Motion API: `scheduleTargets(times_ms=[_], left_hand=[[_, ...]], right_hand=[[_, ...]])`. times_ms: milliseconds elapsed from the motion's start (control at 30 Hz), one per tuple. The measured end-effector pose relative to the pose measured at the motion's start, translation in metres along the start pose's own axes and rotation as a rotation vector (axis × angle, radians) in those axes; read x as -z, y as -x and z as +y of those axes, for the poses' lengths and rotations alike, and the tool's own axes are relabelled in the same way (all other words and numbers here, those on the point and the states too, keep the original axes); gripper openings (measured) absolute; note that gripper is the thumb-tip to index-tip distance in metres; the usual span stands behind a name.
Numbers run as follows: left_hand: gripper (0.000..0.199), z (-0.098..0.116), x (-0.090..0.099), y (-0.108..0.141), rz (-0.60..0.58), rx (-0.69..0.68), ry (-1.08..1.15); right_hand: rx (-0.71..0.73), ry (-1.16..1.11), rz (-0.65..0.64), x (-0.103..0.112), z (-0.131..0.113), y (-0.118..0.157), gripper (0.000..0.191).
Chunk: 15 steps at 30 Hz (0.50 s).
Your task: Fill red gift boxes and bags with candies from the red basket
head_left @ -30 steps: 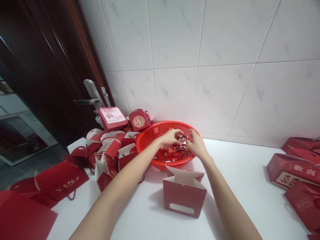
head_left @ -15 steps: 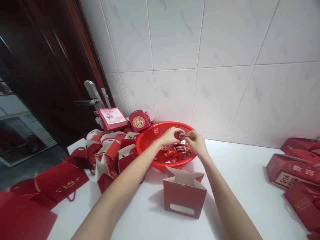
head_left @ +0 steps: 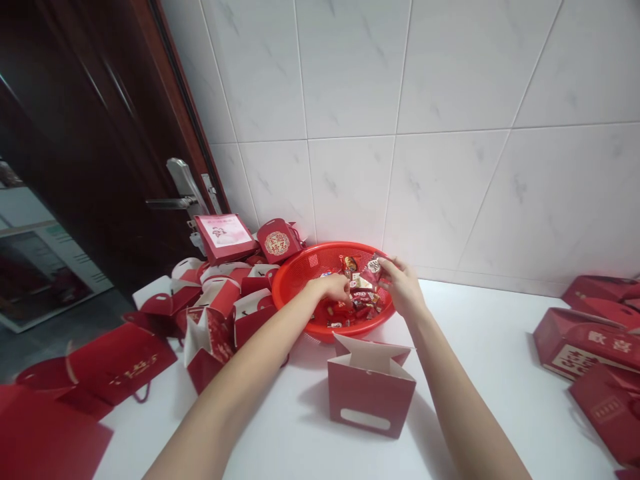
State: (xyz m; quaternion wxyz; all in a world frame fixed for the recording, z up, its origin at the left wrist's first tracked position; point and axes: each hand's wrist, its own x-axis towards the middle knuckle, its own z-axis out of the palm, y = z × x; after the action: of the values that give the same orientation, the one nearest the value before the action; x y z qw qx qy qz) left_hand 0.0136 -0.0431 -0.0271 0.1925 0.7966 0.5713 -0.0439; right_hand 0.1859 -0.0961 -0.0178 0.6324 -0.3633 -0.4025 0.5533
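Note:
A red plastic basket (head_left: 295, 270) with a perforated wall holds several wrapped candies (head_left: 361, 301). Inside it, my left hand (head_left: 334, 287) is closed with its fingers curled down among the candies; whatever is in its fingertips is hidden. At the basket's right rim, my right hand (head_left: 403, 288) pinches a dark red wrapped candy (head_left: 372, 268) with a pale printed label between thumb and fingers. In front of the basket, between my forearms, an upright red paper gift box (head_left: 371, 393) stands with its top flaps open.
Many red gift boxes (head_left: 215, 300) crowd the left of the white table (head_left: 465, 373), some with cord handles. More red boxes (head_left: 590, 340) lie at the right edge. A tiled wall (head_left: 450, 200) rises behind, and a dark door (head_left: 125, 147) with a metal handle is at the left.
My hands were close together over the basket, with a small candy between them. Now they are apart: my left hand has dropped among the candies, and my right hand holds a candy at the right rim.

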Motion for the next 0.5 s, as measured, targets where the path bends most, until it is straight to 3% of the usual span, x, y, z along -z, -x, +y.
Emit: scheduleTargets(times_ms=[233, 500], left_hand=[[0.03, 0.013, -0.005, -0.004, -0.145, 0.02, -0.048], [0.028, 0.022, -0.015, -0.002, -0.122, -0.034, -0.029]], right_hand=[[-0.06, 0.091, -0.088, -0.001, 0.009, 0.001, 0.034], [-0.092, 0.404, -0.132, -0.006, 0.005, 0.006, 0.013]])
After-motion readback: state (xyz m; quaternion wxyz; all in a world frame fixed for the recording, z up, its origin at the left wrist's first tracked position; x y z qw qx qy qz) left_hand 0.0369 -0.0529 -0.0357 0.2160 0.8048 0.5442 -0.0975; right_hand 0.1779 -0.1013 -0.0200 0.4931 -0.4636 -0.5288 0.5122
